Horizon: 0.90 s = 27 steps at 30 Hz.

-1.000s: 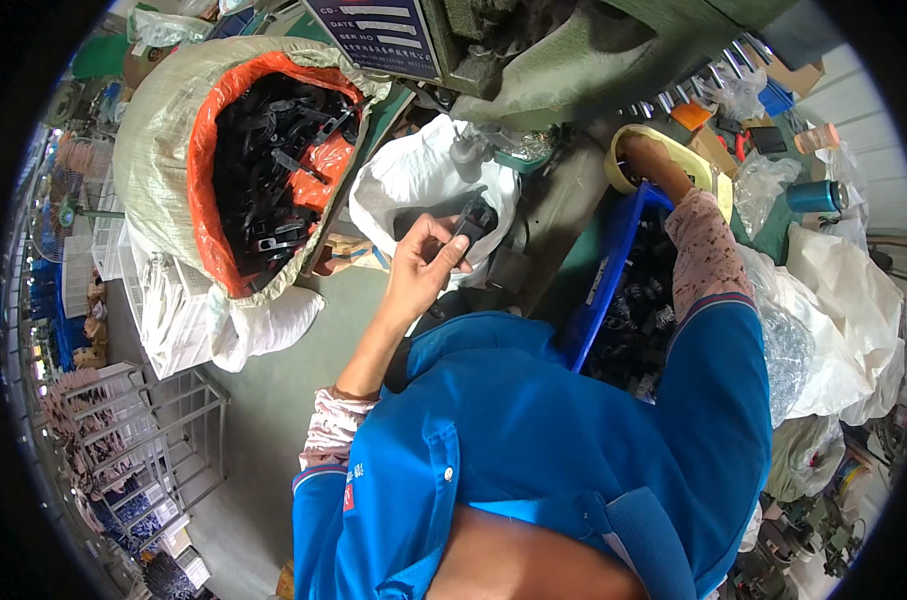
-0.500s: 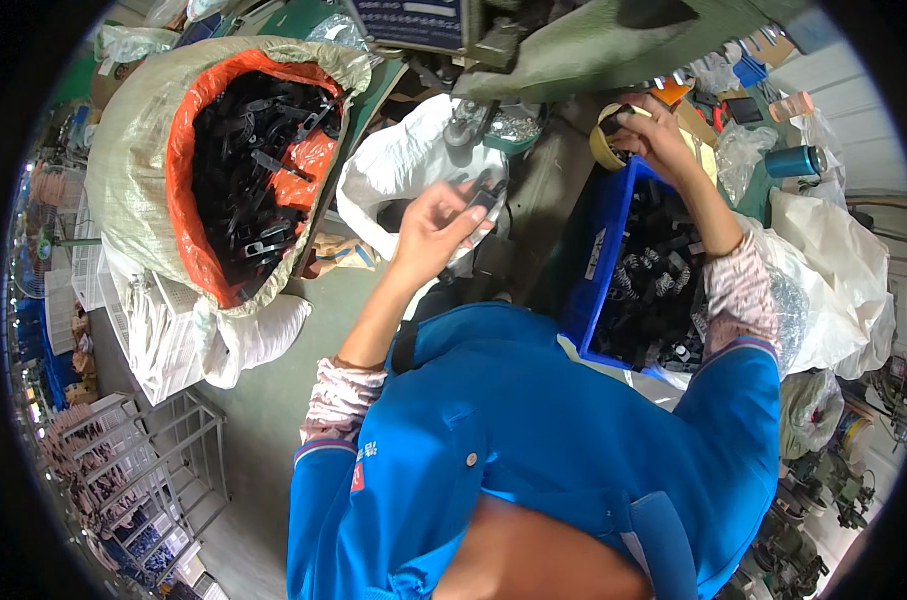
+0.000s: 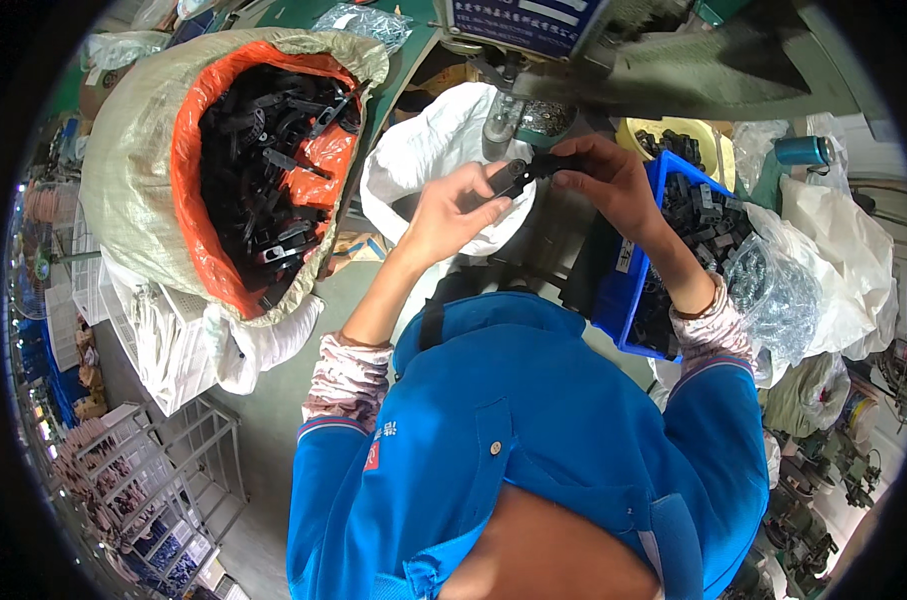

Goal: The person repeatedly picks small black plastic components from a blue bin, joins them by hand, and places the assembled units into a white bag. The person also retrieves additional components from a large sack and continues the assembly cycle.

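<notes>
Between thumb and fingers, my left hand [image 3: 451,210] grips a black plastic piece [image 3: 509,178] with a rounded end. My right hand [image 3: 613,185] pinches a smaller black part [image 3: 549,164] against that end. The two pieces meet or overlap; the exact fit is too small to tell. Both hands are in front of the machine, above the edge of a white bag [image 3: 398,165]. Right of my right hand stands a blue bin [image 3: 613,290] full of black parts, and behind it a yellow bowl [image 3: 633,130] holds more small black pieces.
A large woven sack [image 3: 123,190] with an orange liner, full of black clips [image 3: 263,140], stands at the left. The green-grey machine [image 3: 673,90] overhangs the far side. Clear plastic bags [image 3: 773,290] lie right of the bin. A metal rack [image 3: 173,470] is at lower left.
My right hand has come left from the yellow bowl, carrying a small black part to the piece in my left hand. My left hand has shifted slightly right, and the view has shifted.
</notes>
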Each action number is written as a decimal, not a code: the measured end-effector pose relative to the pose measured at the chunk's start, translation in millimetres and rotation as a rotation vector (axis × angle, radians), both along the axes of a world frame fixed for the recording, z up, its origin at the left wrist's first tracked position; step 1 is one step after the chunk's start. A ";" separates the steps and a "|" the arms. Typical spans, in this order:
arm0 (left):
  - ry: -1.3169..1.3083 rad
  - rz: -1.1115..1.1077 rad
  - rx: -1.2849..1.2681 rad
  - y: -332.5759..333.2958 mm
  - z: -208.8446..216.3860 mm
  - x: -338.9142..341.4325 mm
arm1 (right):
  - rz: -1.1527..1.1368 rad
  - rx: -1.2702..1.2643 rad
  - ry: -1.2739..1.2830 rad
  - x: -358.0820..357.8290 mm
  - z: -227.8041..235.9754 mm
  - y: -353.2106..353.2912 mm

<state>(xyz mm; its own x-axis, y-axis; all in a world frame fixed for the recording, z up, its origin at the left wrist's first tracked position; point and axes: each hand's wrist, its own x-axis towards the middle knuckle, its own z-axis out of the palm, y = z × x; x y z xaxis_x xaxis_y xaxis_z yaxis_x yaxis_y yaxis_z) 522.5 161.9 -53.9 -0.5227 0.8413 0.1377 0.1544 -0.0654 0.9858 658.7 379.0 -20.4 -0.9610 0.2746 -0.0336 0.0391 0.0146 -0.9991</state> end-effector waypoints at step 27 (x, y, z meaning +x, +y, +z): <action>0.846 -0.273 0.001 26.9 46.8 -113.1 | -0.342 0.708 0.336 -60.8 -7.9 -40.7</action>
<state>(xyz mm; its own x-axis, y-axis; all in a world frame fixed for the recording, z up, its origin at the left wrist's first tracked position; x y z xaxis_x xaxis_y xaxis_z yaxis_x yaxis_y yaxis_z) 409.4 188.7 -7.2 -0.0268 0.9213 0.3879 0.8097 -0.2075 0.5489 597.9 338.3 -28.2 -0.7497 0.3999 0.5273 -0.1416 0.6815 -0.7180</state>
